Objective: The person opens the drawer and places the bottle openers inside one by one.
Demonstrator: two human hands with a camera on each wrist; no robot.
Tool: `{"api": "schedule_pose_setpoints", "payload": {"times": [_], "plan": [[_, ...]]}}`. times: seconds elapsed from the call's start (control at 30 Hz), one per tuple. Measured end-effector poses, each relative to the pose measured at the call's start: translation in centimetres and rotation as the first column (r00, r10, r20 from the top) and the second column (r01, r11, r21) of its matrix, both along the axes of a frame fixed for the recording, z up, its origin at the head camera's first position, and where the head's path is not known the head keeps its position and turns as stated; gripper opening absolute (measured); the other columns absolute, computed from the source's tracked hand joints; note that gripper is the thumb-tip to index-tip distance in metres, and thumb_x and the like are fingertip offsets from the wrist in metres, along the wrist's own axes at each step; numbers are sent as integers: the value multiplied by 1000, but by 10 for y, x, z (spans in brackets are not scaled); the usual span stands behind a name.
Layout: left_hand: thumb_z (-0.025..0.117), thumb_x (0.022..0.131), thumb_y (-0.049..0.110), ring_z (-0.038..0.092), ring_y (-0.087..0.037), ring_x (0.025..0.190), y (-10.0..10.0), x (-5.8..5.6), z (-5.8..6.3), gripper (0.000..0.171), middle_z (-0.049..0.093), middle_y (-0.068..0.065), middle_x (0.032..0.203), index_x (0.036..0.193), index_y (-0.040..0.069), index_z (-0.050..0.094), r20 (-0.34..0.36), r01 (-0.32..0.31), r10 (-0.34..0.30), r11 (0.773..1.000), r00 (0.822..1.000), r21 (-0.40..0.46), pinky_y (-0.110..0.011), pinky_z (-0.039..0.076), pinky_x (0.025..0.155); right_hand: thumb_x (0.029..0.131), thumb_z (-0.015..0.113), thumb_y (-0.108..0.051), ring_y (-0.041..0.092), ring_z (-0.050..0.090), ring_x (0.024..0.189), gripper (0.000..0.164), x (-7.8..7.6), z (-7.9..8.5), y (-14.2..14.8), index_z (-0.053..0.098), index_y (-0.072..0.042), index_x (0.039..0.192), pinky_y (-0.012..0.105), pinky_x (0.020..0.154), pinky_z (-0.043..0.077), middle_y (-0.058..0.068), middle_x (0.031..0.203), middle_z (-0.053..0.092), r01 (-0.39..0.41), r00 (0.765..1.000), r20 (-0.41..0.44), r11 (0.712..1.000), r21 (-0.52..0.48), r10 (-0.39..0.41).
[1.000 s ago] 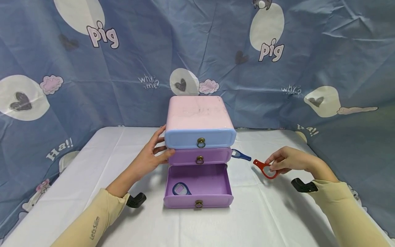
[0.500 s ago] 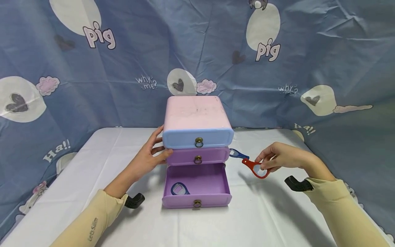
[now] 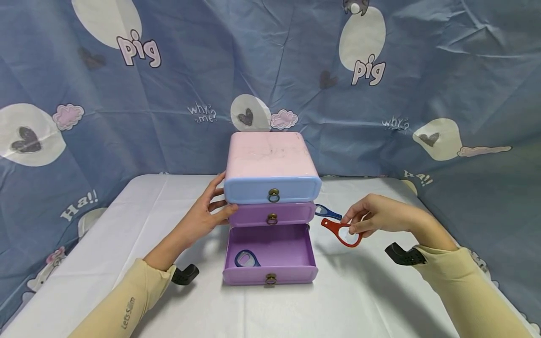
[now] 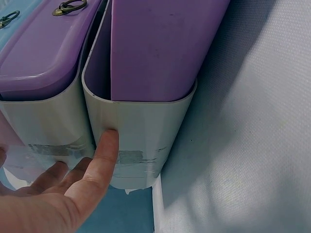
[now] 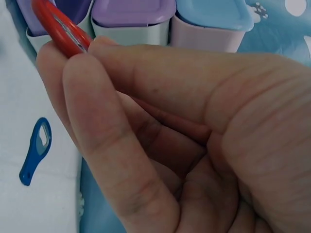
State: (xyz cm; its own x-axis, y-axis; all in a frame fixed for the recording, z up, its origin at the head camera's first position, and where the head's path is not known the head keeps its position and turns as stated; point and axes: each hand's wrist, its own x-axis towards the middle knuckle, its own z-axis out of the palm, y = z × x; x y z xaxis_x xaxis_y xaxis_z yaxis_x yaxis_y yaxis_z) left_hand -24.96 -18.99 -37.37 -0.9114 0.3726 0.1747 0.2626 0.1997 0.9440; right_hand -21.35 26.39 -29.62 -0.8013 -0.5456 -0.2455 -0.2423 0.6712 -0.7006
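My right hand point(image 3: 378, 216) pinches a red bottle opener point(image 3: 334, 227) by its ring end, to the right of the drawer cabinet point(image 3: 270, 152). In the right wrist view only part of the red opener point(image 5: 58, 29) shows past the fingertips. My left hand point(image 3: 200, 220) rests against the cabinet's left side, fingers extended; the left wrist view shows one finger point(image 4: 104, 155) touching the pale casing. The bottom purple drawer point(image 3: 296, 275) is pulled out. Inside it lies a dark blue bottle opener point(image 3: 254, 259), partly hidden by the drawer front.
A blue bottle opener point(image 3: 331, 214) lies on the white tablecloth point(image 3: 346, 300) beside the cabinet, behind the red one. Above the pulled-out drawer, the middle purple drawer point(image 3: 296, 213) and the light blue top drawer point(image 3: 249, 190) are closed. A blue patterned curtain point(image 3: 169, 84) hangs behind.
My right hand has carried the red bottle opener leftward, closer to the cabinet. The left hand stays at the cabinet's side, and the drawers have not moved.
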Motion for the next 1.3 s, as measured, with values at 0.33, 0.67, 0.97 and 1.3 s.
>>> {"api": "schedule_pose_setpoints", "payload": {"times": [0.33, 0.67, 0.97, 1.3], "plan": [[73, 106, 29, 39, -47, 156, -1, 0, -1, 91, 24, -18, 173, 170, 52, 12, 3, -1, 1, 1000, 1000, -8, -56, 60, 101, 97, 79, -12, 17, 75, 85, 19, -2, 0, -19, 78, -4, 114, 31, 81, 66, 10, 94, 75, -17, 1000, -6, 1000, 4, 17], [73, 105, 29, 40, -47, 155, -1, -1, -1, 91, 26, -18, 172, 169, 53, 13, 1, 0, 0, 1000, 1000, -5, -56, 61, 101, 98, 79, -12, 20, 75, 86, 17, -6, -2, -35, 78, -7, 114, 31, 79, 66, 8, 94, 77, -75, 997, 2, 997, 4, 75], [73, 105, 28, 40, -47, 155, -1, 0, 0, 91, 26, -18, 172, 170, 52, 12, 5, -4, 4, 1000, 1000, -3, -55, 61, 101, 98, 79, -10, 16, 75, 84, 18, -9, -3, -48, 77, -3, 114, 32, 78, 67, 9, 94, 78, -85, 996, 3, 996, -15, 85], [73, 105, 29, 39, -48, 156, -1, -1, -1, 91, 25, -18, 172, 169, 52, 12, -2, 0, 0, 1000, 1000, -9, -56, 61, 101, 98, 78, -9, 15, 76, 82, 21, -10, -11, -68, 77, 0, 118, 33, 80, 67, 10, 96, 78, -120, 993, 14, 993, -18, 120]]}}
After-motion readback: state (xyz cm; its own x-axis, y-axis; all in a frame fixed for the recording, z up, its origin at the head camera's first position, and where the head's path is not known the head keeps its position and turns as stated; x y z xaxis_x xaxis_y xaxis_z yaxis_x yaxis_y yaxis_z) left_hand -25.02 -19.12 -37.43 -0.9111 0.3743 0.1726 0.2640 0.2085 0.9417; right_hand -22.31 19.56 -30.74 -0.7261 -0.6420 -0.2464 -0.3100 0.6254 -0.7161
